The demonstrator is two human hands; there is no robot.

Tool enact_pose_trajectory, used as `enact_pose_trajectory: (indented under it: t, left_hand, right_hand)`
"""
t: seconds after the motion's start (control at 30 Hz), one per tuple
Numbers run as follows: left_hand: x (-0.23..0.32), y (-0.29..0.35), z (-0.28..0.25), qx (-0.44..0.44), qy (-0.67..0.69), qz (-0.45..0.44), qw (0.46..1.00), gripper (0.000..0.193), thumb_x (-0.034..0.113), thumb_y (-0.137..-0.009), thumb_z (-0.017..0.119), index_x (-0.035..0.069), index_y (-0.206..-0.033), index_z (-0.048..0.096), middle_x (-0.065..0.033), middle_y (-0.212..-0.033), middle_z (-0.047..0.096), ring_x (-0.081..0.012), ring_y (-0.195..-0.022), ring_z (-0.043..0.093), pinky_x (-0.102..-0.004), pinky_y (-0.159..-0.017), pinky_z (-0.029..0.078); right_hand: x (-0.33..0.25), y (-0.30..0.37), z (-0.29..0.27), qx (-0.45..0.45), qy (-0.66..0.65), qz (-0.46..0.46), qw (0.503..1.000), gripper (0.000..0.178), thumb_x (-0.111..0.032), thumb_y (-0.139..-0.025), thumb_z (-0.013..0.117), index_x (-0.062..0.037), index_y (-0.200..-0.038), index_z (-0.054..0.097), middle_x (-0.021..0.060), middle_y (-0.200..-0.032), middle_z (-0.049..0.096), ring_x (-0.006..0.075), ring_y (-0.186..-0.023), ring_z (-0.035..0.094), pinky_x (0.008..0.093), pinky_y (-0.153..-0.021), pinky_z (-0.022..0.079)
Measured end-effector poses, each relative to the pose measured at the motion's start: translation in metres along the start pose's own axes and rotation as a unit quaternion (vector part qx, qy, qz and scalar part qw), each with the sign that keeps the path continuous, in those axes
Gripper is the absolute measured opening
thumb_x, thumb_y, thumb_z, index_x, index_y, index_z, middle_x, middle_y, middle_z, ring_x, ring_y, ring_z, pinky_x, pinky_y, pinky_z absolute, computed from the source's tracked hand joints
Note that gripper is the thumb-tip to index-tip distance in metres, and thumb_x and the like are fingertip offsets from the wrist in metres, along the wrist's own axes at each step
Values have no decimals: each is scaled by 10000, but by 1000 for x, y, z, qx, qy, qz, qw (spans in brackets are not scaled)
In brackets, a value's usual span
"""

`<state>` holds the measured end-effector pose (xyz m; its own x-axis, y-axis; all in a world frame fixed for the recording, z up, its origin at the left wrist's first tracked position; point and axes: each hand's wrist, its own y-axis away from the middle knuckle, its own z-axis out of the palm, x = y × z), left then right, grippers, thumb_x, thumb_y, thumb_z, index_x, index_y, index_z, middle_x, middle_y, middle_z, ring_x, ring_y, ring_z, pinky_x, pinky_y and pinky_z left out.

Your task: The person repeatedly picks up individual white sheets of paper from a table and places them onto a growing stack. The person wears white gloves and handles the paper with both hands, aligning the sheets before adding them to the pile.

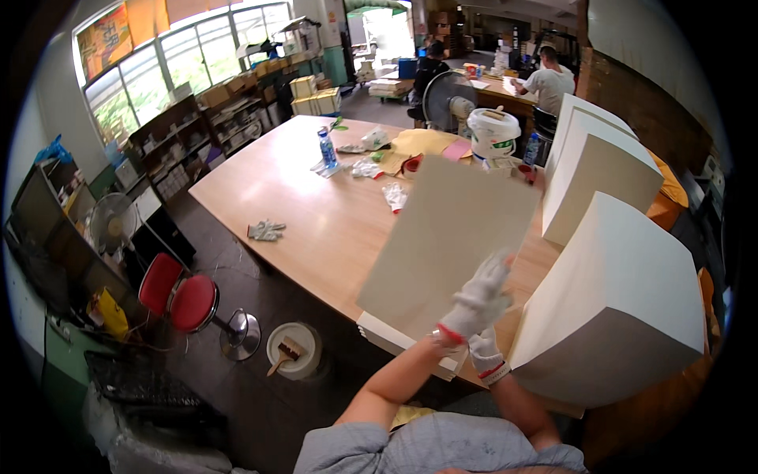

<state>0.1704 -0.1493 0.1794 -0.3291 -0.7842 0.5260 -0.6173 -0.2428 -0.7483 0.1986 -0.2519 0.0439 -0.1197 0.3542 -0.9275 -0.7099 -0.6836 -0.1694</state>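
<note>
A large off-white sheet (pixel 450 229) lies in front of me on the table's near right part. Below its near edge, the edges of a stack of white sheets (pixel 387 336) show. My left hand (pixel 480 299), in a white knitted glove with a red cuff, is over the sheet's near right part, fingers stretched out and smeared by motion. I cannot tell whether it touches the sheet. Just below and behind it, my right hand (pixel 486 352), gloved alike, is at the near right corner of the stack. The left hand partly covers its fingers, so its grip is hidden.
Tall curved stacks of white sheets (pixel 624 276) stand on the right. The wooden table (pixel 300 174) holds a water bottle (pixel 327 148), loose gloves (pixel 267 230) and a white bucket (pixel 493 133). A red stool (pixel 193 302) and a lidded bucket with a brush (pixel 288 353) stand left. Two people sit farther back.
</note>
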Motion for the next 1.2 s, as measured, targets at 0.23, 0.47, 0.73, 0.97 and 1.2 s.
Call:
enact_pose_trajectory:
  t: [0.23,0.47,0.73,0.97,1.2]
  left_hand:
    - [-166,183,-135,59,-138,-342,928,372,-62,-945,550,31,-1302,595,-54,-1088,687,-111,-835,615,-266,-763,527]
    - [-153,198,-172,-41,107,-446,888,340,-8,-951,625,9,-1291,632,-48,-1041,699,-89,-960,602,-248,-891,491]
    - [-185,228,-163,0,92,-359,929,461,-157,-788,733,21,-1211,682,-96,-1186,709,-151,-1070,645,-283,-932,544]
    - [-197,235,-160,21,84,-307,948,390,-180,-751,748,2,-1095,716,-130,-1124,723,-177,-981,690,-314,-855,599]
    - [-199,229,-163,-7,-24,-284,958,317,-43,-731,836,21,-1027,743,-112,-899,749,-183,-787,724,-308,-720,601]
  right_hand:
    - [32,7,-29,54,-29,194,979,374,-3,-923,605,15,-1285,514,83,-1169,629,182,-1038,610,324,-930,506]
    - [18,31,-6,162,85,94,979,563,-17,-897,642,46,-1417,435,173,-1314,572,250,-1169,590,356,-989,491]
    - [-32,74,-2,-100,504,23,858,779,-408,-795,837,-58,-1400,493,322,-1425,441,476,-1231,545,481,-1039,470]
    - [-3,87,3,-27,575,-39,817,725,-187,-695,905,-49,-1278,497,237,-1205,508,428,-1053,580,471,-902,503]
    - [5,85,-6,-18,529,-58,846,647,-226,-724,896,-70,-1244,544,238,-1209,518,411,-1001,614,468,-863,517]
